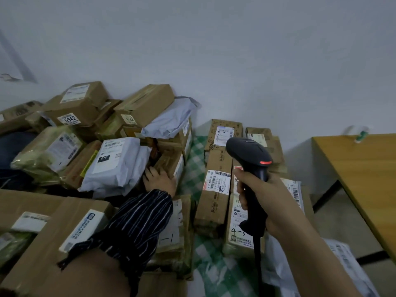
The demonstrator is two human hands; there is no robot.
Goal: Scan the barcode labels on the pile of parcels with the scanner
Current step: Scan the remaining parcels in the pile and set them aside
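Yellow-brown wooden table point(364, 168) at frame R edge, black metal legs point(325, 195) under it. Small green-white object point(361, 135), blurry, on its far corner. Green-white checked cloth point(194, 159) centre-btm. Plain pale grey wall point(214, 50) across top.

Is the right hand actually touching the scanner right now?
Touching. The head view shows the right hand gripping the handle of the scanner, with the fingers curled round its front and no gap between them.
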